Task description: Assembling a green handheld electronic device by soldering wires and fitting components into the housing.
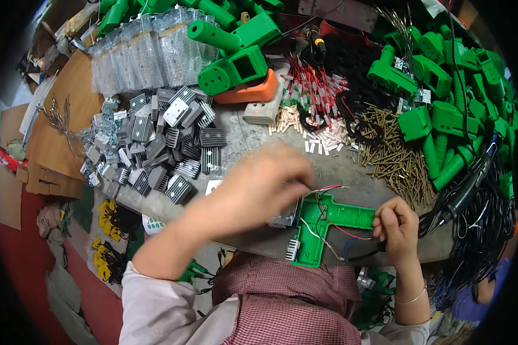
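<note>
A green plastic housing half [348, 215], open side up, is seen at the near edge of a cluttered workbench [236, 129], directly before the worker's apron [296, 316]. Its right-hand end is pinched by the curled thumb and fingers of the right hand [398, 224]. The left hand [270, 181] is caught in a blur over the upper left corner, its fingertips drawn together beside loose wires [351, 234]; whether a strand is grasped cannot be told. A finned metal block [293, 249] is seated at the lower left edge. The shell can be judged light and stiff, somewhat slick, and best held by its outer walls or end (the thin leads, limp and easily tugged loose, are better spared). Brass-coloured screws [397, 164] and grey heat sinks [170, 144] are heaped beyond.
</note>
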Available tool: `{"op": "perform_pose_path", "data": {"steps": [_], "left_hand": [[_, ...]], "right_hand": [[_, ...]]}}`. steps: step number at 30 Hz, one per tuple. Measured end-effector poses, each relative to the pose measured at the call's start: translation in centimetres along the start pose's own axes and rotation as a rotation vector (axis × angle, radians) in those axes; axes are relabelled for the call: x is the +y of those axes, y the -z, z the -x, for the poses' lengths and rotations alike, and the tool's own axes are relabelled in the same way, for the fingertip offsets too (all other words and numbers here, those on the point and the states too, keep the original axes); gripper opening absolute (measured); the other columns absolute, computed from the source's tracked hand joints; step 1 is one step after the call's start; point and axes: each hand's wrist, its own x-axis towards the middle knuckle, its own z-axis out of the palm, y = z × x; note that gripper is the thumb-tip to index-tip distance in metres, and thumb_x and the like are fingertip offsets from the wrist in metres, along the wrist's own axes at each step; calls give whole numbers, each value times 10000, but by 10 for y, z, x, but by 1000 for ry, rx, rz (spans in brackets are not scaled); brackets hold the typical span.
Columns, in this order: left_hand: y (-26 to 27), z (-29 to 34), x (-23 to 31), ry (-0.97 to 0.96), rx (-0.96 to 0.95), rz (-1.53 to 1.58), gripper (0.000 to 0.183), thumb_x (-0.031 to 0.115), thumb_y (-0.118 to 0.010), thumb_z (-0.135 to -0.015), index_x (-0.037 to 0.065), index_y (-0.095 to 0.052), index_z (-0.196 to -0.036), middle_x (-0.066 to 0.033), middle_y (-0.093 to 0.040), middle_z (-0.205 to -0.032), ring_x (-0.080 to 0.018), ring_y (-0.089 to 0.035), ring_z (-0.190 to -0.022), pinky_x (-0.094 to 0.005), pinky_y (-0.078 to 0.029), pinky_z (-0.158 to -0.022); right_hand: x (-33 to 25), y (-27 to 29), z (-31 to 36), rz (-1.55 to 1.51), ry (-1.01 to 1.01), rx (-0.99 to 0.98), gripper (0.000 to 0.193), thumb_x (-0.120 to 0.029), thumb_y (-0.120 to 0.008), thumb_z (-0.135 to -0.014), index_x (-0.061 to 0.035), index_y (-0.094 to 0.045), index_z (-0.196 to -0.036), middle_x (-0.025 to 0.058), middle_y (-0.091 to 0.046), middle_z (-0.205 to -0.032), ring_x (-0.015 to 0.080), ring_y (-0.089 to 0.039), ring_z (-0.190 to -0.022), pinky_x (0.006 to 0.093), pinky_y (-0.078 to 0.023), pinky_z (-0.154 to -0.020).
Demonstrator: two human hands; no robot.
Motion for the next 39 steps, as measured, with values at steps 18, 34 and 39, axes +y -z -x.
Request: {"op": "perform_pose_path", "data": {"steps": [18,34,39], "left_hand": [[46,26,-54,-101,-256,-629,191,146,-691,-781,66,-575,-909,-82,-573,-803,-295,-578,-840,-393,-447,-817],[6,75,-26,-202,63,-439,227,114,-720,-755,72,-661,-970,-23,-537,-621,-218,-554,-524,-344,-440,-498],[11,94,2,42,100,-351,321,9,-731,-696,61,-672,-1007,-58,-572,-581,-267,-570,-503,-389,-434,-491]], "right_hand": [[10,-4,-24,160,115,35,221,-143,-578,-971,11,-600,-814,42,-604,-681,82,-550,-552,226,-421,-527],[-71,-50,-302,744,555,52,495,-88,-676,-837,-115,-569,-1320,195,-633,-1076,335,-652,-953,402,-524,-863],[-61,-60,-310,773,719,118,367,-189,-705,-856,-95,-597,-1195,191,-656,-1029,390,-626,-990,444,-497,-867]]}}
